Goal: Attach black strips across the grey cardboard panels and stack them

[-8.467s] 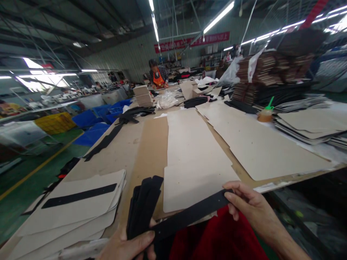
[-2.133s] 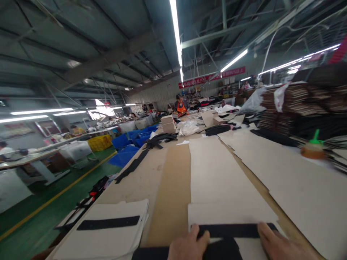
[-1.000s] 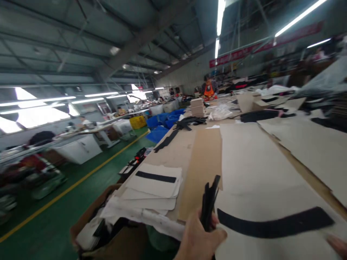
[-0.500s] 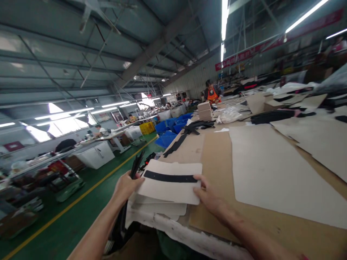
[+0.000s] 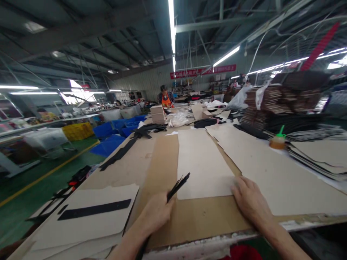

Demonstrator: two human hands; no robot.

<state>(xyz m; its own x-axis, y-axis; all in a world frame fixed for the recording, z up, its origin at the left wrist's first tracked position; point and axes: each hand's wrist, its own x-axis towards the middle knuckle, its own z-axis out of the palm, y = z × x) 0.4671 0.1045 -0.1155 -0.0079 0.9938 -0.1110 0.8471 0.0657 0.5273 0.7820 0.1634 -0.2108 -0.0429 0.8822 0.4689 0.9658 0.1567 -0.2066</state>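
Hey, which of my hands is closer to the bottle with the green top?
Your right hand. It's at the near right corner of the middle beige sheet, with the bottle beyond it to the right. Your left hand, gripping black strips, is farther left.

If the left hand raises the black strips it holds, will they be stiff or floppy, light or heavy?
The black strips are probably fairly stiff: their ends project past the left hand with little droop. They look thin, so likely light. The ends sit unevenly, so strips may slide apart if gripped loosely.
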